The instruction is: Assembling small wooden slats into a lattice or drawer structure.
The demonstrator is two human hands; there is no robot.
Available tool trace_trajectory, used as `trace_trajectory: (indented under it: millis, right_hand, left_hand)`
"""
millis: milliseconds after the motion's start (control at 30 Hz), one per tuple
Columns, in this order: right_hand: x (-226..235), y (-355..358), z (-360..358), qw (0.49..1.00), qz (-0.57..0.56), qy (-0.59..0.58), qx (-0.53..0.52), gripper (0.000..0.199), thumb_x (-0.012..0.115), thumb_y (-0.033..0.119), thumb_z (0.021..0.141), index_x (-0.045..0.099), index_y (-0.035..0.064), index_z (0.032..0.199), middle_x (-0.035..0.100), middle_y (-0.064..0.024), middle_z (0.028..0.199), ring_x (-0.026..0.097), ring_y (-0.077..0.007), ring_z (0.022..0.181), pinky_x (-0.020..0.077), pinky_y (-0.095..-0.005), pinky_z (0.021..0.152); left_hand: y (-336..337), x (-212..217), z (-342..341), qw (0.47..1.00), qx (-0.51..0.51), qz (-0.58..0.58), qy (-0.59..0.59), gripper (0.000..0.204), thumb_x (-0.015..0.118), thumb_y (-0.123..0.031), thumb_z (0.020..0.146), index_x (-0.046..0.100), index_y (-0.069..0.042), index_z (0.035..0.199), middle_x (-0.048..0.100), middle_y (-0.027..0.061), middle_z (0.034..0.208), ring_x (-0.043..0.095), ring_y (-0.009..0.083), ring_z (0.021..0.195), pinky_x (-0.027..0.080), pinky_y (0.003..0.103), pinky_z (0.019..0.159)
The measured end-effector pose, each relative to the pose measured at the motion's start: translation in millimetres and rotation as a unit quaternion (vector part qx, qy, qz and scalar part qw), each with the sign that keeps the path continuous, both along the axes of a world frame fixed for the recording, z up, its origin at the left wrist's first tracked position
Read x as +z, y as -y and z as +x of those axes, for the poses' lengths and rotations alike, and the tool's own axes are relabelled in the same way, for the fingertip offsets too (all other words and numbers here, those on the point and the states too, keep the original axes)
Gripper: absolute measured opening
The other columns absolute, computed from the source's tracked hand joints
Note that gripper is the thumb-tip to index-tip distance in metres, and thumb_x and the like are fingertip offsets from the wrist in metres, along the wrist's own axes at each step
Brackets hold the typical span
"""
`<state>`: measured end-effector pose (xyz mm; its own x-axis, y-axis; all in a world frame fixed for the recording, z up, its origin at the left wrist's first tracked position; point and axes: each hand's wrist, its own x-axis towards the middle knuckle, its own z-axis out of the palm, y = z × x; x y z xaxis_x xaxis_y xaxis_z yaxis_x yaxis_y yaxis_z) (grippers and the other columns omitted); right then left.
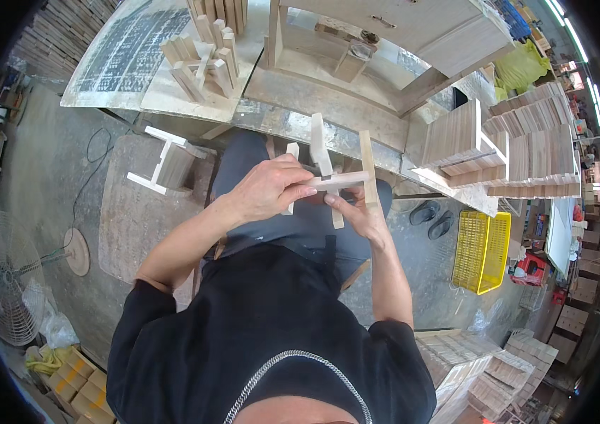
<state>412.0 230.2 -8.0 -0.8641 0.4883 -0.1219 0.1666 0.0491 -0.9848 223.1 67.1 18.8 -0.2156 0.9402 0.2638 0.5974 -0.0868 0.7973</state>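
Above my lap I hold a small pale wooden frame (344, 182). Its bars cross in the middle, and upright-looking legs sit at the ends. My left hand (266, 188) is closed on the left arm of the cross, thumb and fingers pinching the bar near the centre joint. My right hand (362, 218) grips the right side from below, its thumb by the crossing and the other fingers partly hidden behind the wood. One leg (319, 141) points away from me toward the bench edge. At the joint a small dark gap shows.
Ahead stands a worn workbench (271, 113) with a wooden box-like stand (413, 28). Similar wooden frames (204, 67) are grouped at its far left. Stacked wooden pieces (455, 138) sit at right, beyond a yellow crate (482, 251). A floor fan (7, 275) stands at left.
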Motion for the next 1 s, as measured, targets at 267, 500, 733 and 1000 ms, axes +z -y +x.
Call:
trace_trajectory:
  millis: [267, 500, 733, 1000]
  right_hand:
    - [-2, -8, 2, 0.999, 0.001, 0.032, 0.023, 0.035, 0.081, 0.020, 0.087, 0.070, -0.0015, 0.112, 0.071, -0.0047, 0.093, 0.062, -0.0135, 0.085, 0.0517, -0.0323, 0.076]
    - [2, -14, 0, 0.991, 0.098, 0.022, 0.084, 0.031, 0.080, 0.017, 0.088, 0.071, -0.0027, 0.110, 0.071, -0.0027, 0.087, 0.061, -0.0117, 0.078, 0.0507, -0.0307, 0.072]
    - [19, -28, -23, 0.994, -0.085, -0.021, 0.063, 0.019, 0.073, 0.013, 0.094, 0.071, -0.0012, 0.106, 0.068, -0.0011, 0.081, 0.062, -0.0081, 0.071, 0.0466, -0.0241, 0.063]
    - [-19, -62, -69, 0.994, -0.065, -0.053, -0.077, 0.073, 0.035, 0.059, 0.107, 0.073, -0.0015, 0.091, 0.065, -0.0040, 0.071, 0.056, -0.0113, 0.066, 0.0411, -0.0269, 0.061]
  left_hand:
    - [-7, 1, -5, 0.995, -0.021, -0.043, 0.088, 0.020, 0.074, -0.017, 0.091, 0.076, -0.002, 0.104, 0.069, 0.0131, 0.084, 0.064, 0.0273, 0.079, 0.051, 0.037, 0.072]
    - [-17, 13, -13, 0.966, -0.017, -0.178, 0.188, 0.026, 0.071, -0.028, 0.096, 0.077, -0.002, 0.101, 0.073, 0.0064, 0.080, 0.064, 0.0120, 0.072, 0.050, 0.031, 0.067]
    - [-46, -2, -41, 0.919, -0.033, -0.223, 0.324, 0.029, 0.072, -0.032, 0.097, 0.077, -0.003, 0.097, 0.074, 0.0035, 0.080, 0.064, 0.0094, 0.068, 0.050, 0.026, 0.060]
    - [-68, -1, -66, 0.850, -0.002, -0.156, 0.504, 0.040, 0.058, -0.028, 0.105, 0.064, 0.006, 0.126, 0.074, 0.0111, 0.100, 0.070, 0.0161, 0.075, 0.058, 0.029, 0.060]
